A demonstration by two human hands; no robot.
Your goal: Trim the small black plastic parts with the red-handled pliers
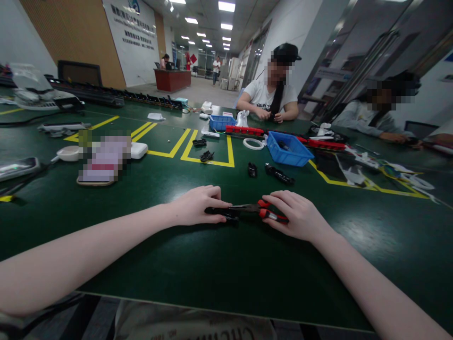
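My left hand (201,206) pinches a small black part (230,216) low over the green table; its exact kind is hard to make out. Red-handled needle-nose pliers (252,208) are in my right hand (297,215), with the fingers around the grips. Their jaws point left and reach the black part beside my left fingertips. Just beyond the pliers lie a short black piece (252,170) and a longer black piece (279,174). Farther off, two more black pieces, one a clip-like part (207,156), rest by a yellow-taped square.
A blue bin (288,148) stands beyond my right hand, beside a white tape ring (254,144). A phone (102,163) is at the left. Across the green table (212,269) sits a person in a cap (276,89); another person (382,108) is farther right.
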